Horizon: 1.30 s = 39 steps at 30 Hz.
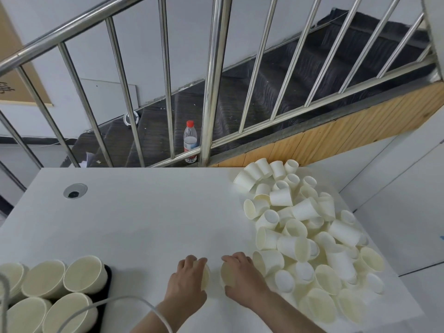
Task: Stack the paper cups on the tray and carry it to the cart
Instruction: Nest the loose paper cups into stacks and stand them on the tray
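Paper cups (pixel 310 234) lie in a loose heap over the right side of the white table (pixel 149 212), most of them on their sides with mouths pointing every way, the pile running from the far edge down toward the near right corner. Behind the table stands a steel stair railing (pixel 211 80), with a clear water bottle (pixel 190 141) on the step beyond it. At the near left sits the dark tray (pixel 108 277), only its edge showing, already loaded with several upright stacks of cups (pixel 57 289) whose open mouths face up. Both hands work close together at the near middle, between tray and heap. The left hand (pixel 186 281) curls its fingers round one cup (pixel 205 276), and the right hand (pixel 242 275) grips another cup (pixel 228 275) with its mouth turned toward the left. The two held cups lie roughly on their sides, long axes running left to right, rims near each other but not yet nested, as far as I can tell. Next, I judge, one slides into the other, so the axes must line up. The heap touches the right hand's far side, so that hand is nearer for fetching more, while the tray lies well to the left of the left hand
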Available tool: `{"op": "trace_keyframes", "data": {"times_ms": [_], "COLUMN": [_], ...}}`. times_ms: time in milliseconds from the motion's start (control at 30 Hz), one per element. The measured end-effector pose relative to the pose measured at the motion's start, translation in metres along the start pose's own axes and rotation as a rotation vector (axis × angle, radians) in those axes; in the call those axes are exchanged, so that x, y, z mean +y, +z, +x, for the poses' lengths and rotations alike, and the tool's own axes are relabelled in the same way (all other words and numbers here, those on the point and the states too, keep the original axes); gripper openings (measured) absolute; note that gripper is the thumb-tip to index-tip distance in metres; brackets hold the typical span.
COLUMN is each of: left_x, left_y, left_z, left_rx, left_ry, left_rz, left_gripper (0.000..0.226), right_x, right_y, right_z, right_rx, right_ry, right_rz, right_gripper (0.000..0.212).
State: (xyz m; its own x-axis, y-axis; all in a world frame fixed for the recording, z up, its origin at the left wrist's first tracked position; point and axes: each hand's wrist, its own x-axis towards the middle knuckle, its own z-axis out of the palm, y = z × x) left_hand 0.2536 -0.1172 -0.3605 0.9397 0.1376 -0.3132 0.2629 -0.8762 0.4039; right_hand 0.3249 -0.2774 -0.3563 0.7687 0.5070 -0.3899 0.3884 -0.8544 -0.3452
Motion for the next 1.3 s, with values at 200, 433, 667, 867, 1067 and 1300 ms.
{"op": "trace_keyframes", "data": {"times_ms": [200, 433, 667, 867, 1067, 1300], "left_x": [-0.002, 0.011, 0.017, -0.003, -0.049, -0.135], "left_y": [-0.004, -0.002, 0.017, 0.021, 0.007, -0.025], "left_z": [-0.017, -0.06, -0.121, -0.164, -0.194, -0.231], "left_rx": [0.088, 0.143, 0.16, 0.234, 0.389, 0.547], "left_ry": [0.008, 0.001, -0.012, -0.046, -0.046, -0.033], "left_rz": [-0.06, -0.05, -0.033, -0.057, -0.111, -0.153], "left_gripper": [0.072, 0.072, 0.073, 0.075, 0.073, 0.065], "right_x": [-0.012, -0.023, -0.027, -0.056, -0.116, -0.206], "right_y": [0.0, -0.003, 0.025, 0.042, 0.053, 0.074], "right_z": [-0.014, -0.049, -0.1, -0.126, -0.135, -0.128], "right_rx": [0.113, 0.134, 0.101, 0.102, 0.13, 0.159], "right_ry": [-0.01, -0.068, -0.089, -0.154, -0.247, -0.325], "right_rz": [0.031, 0.01, 0.021, 0.028, 0.036, 0.089], "right_gripper": [0.073, 0.073, 0.073, 0.073, 0.073, 0.071]}}
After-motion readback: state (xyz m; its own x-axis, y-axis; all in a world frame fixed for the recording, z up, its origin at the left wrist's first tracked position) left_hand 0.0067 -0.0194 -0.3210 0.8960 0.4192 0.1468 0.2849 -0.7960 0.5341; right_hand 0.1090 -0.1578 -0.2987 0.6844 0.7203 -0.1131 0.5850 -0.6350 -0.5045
